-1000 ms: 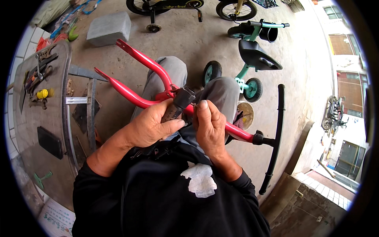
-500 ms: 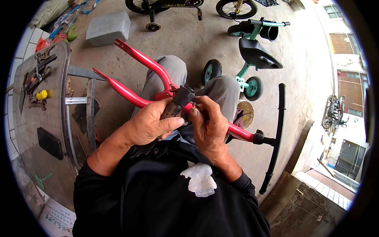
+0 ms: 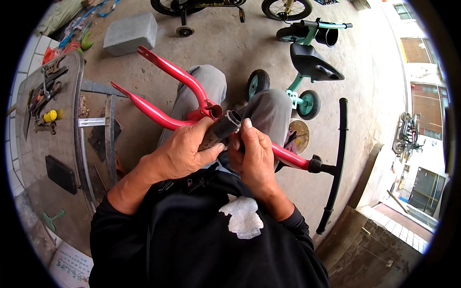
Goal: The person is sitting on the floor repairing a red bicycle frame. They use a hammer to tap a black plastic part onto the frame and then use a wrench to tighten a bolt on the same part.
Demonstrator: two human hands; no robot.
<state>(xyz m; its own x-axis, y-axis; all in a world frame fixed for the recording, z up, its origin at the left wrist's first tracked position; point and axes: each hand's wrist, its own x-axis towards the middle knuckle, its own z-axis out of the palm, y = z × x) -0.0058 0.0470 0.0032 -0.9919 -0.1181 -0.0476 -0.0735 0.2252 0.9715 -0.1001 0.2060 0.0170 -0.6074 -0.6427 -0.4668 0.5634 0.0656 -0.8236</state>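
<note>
From my remote seat I see a rough cycle workshop: tools (image 3: 47,91) on a table (image 3: 72,211), a small green tricycle (image 3: 313,63), concrete floor (image 3: 240,45).

Bench (image 3: 57,141) at far left, tools (image 3: 47,91) on it — fork (image 3: 156,109) left of centre, block (image 3: 130,34) upper left, tricycle (image 3: 314,63) upper right.

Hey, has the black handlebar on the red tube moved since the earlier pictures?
No, not noticeably: the black handlebar keeps about the same place, below and to the right of the teal tricycle; the whole view shifts slightly.
</note>
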